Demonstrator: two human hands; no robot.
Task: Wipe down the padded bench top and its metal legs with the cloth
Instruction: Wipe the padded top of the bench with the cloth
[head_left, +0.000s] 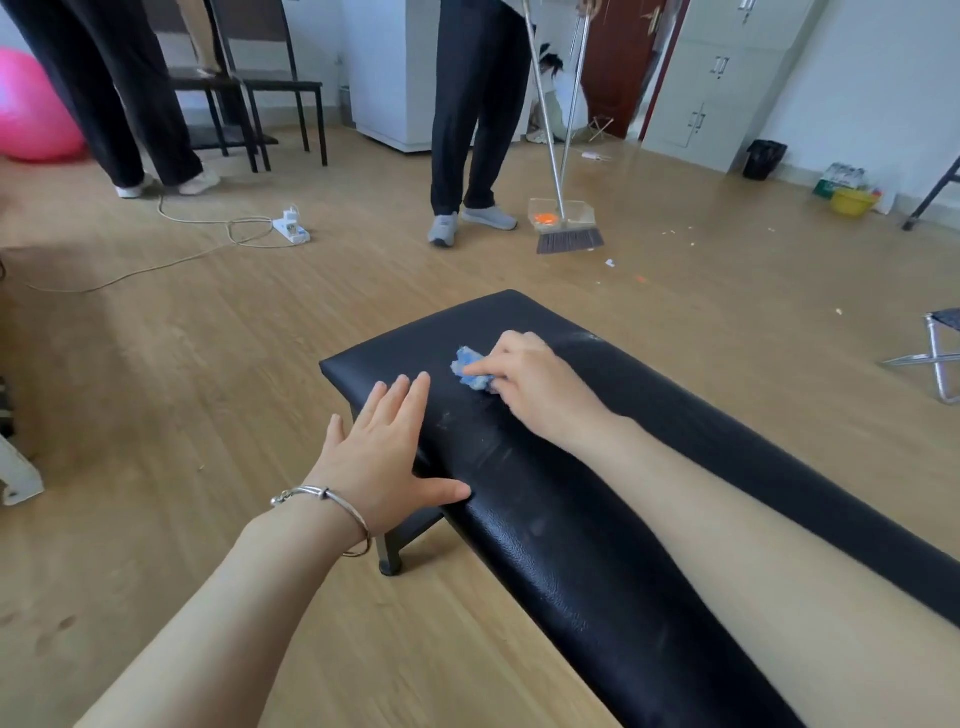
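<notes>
Wiping the top is in hand: fingers of the right hand (540, 384) pinch the blue cloth (470, 370), bunched under their tips on the padded surface (597, 545). The left hand (384, 457) lies flat, fingers released, at the surface's edge. Next, I judge, come strokes along the rest of the top, then the metal leg (389, 556) below.

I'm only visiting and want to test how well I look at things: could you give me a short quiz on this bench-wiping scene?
1. Which hand holds the blue cloth against the padded bench top? A the left, B the right, C neither.
2. True or false: the left hand rests open, fingers straight, at the bench top's edge.
3. Fill in: beyond the bench, the standing person holds a ___ beside a dustpan.

Key: 1 B, the right hand. 2 True. 3 broom.
</notes>
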